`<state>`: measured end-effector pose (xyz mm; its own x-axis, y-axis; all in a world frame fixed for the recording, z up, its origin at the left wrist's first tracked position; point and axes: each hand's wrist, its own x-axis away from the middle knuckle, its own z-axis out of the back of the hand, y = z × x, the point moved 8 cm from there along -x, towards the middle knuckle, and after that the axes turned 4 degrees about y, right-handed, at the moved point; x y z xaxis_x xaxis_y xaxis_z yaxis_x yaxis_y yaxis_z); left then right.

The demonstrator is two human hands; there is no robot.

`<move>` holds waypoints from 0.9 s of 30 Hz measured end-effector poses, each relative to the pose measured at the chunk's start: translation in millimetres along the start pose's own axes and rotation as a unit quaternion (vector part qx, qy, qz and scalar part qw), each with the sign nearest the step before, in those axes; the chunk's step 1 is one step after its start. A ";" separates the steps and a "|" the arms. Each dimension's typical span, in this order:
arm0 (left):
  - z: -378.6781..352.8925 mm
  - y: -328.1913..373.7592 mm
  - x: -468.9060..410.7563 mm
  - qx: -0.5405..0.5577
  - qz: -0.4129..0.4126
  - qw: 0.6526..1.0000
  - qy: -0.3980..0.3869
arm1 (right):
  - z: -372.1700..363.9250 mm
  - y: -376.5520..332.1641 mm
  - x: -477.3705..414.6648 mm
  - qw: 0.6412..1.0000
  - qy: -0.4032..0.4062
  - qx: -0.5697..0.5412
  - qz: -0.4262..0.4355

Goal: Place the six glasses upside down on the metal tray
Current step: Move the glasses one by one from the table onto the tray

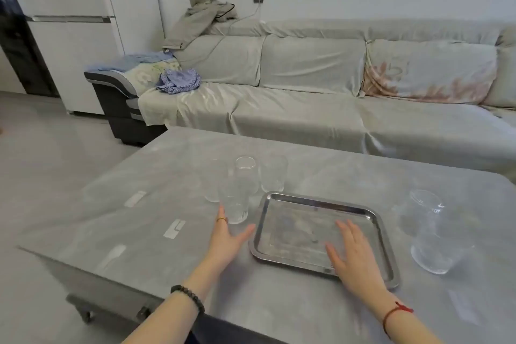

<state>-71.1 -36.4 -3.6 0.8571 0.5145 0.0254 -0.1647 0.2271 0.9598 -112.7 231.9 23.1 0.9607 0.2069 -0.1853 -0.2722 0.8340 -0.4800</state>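
Note:
A shiny metal tray (374, 234) lies on the grey table with nothing on it. Left of it and behind it stand several clear glasses, upright and close together: the nearest glass (234, 204), a tall one (245, 173) behind it, another (274, 173) at the tray's far left corner, and one (210, 184) on the left. My left hand (227, 240) is open, fingers spread, just in front of the nearest glass with a fingertip at its base. My right hand (354, 254) is open, palm down over the tray's near right part.
A clear glass carafe (430, 234) stands right of the tray. The grey table (167, 176) has pale tape marks (173, 228) on its left side. A long covered sofa (307, 92) runs behind the table, with clothes on its left end.

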 end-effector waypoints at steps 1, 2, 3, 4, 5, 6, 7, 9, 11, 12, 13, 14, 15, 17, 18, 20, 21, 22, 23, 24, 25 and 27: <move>4.0 6.1 -8.6 0.006 -0.010 1.000 0.017 | -6.0 -14.0 -5.6 0.999 -0.005 -0.029 0.024; 7.6 11.8 -15.6 0.006 -0.018 0.999 0.031 | -10.7 -29.2 -9.6 0.997 -0.019 -0.060 0.044; 9.9 15.3 -24.3 0.007 -0.017 0.999 0.038 | -16.3 -45.4 -14.7 0.994 -0.031 -0.079 0.066; 11.4 19.0 -32.3 0.010 -0.013 0.999 0.045 | -20.8 -64.1 -18.5 0.991 -0.047 -0.095 0.084; 11.7 18.4 -40.0 0.012 -0.007 0.999 0.051 | -28.6 -77.1 -24.2 0.987 -0.059 -0.112 0.100; 11.2 16.1 -45.7 0.007 -0.005 0.998 0.054 | -35.5 -88.0 -28.9 0.984 -0.073 -0.125 0.107; 11.2 13.9 -51.3 0.005 -0.004 0.998 0.059 | -43.4 -96.3 -34.4 0.981 -0.088 -0.133 0.110; 12.0 11.9 -61.9 0.007 -0.009 0.998 0.069 | -58.6 -110.6 -44.4 0.976 -0.117 -0.150 0.105; 12.6 8.9 -71.4 0.006 -0.012 0.997 0.078 | -73.9 -120.4 -51.9 0.972 -0.139 -0.164 0.096; 12.1 8.2 -74.4 0.005 -0.016 0.996 0.083 | -80.9 -124.2 -55.1 0.969 -0.149 -0.171 0.093; 12.0 6.5 -77.0 0.007 -0.017 0.996 0.090 | -87.2 -127.1 -58.1 0.967 -0.157 -0.179 0.090; 12.3 4.6 -78.8 0.011 -0.018 0.995 0.098 | -92.4 -129.9 -60.7 0.965 -0.162 -0.184 0.089; 12.4 3.6 -79.4 0.012 -0.019 0.994 0.106 | -97.0 -132.1 -63.3 0.964 -0.164 -0.190 0.087; 13.5 4.3 -78.8 0.003 -0.024 0.993 0.119 | -103.7 -136.4 -67.3 0.962 -0.163 -0.203 0.086; 14.5 4.6 -78.7 -0.003 -0.026 0.992 0.126 | -106.8 -137.9 -69.4 0.960 -0.160 -0.212 0.084; 17.7 6.3 -76.9 -0.006 -0.029 0.989 0.143 | -111.4 -139.2 -71.7 0.955 -0.154 -0.241 0.076; 19.8 7.8 -75.0 -0.001 -0.030 0.988 0.152 | -113.4 -139.6 -72.1 0.951 -0.155 -0.259 0.068; 22.1 9.9 -72.8 0.011 -0.030 0.986 0.163 | -114.9 -139.9 -71.9 0.946 -0.158 -0.278 0.060; 24.1 12.8 -70.2 0.031 -0.028 0.984 0.173 | -115.4 -140.2 -71.8 0.938 -0.160 -0.302 0.053; 26.1 15.5 -67.5 0.060 -0.023 0.981 0.182 | -114.0 -140.2 -72.0 0.930 -0.155 -0.331 0.047; 27.4 16.9 -65.9 0.098 -0.012 0.977 0.187 | -109.9 -139.1 -73.1 0.921 -0.145 -0.359 0.039; 21.7 18.7 -63.4 0.194 0.037 0.966 0.168 | -96.2 -134.3 -76.6 0.896 -0.116 -0.427 0.021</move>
<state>-117.9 -82.8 18.8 0.6320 0.7720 0.0682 0.0324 -0.1143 0.9929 -155.1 54.9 19.2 0.9073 0.4122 -0.0826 -0.1559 0.1473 -0.9767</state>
